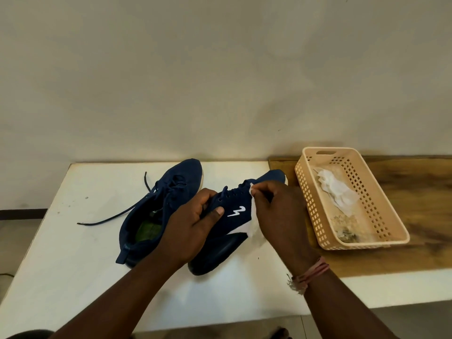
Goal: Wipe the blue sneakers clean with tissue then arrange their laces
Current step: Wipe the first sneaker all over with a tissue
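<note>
Two blue sneakers are on the white table [73, 253]. The left sneaker [156, 211] lies flat with its laces undone, one lace [107, 219] trailing out to the left. My left hand [193, 228] grips the right sneaker [234, 214] around its collar, thumb on the side next to a white logo, and the shoe is tilted onto its side. My right hand [276, 211] holds a white tissue [253, 225] pressed against that shoe's side near the laces.
A beige perforated plastic basket [381, 199] stands on a wooden board [415, 231] at the right, with crumpled tissues [335, 189] and some debris inside. The wall runs close behind the table. The table's left and front edges are in view.
</note>
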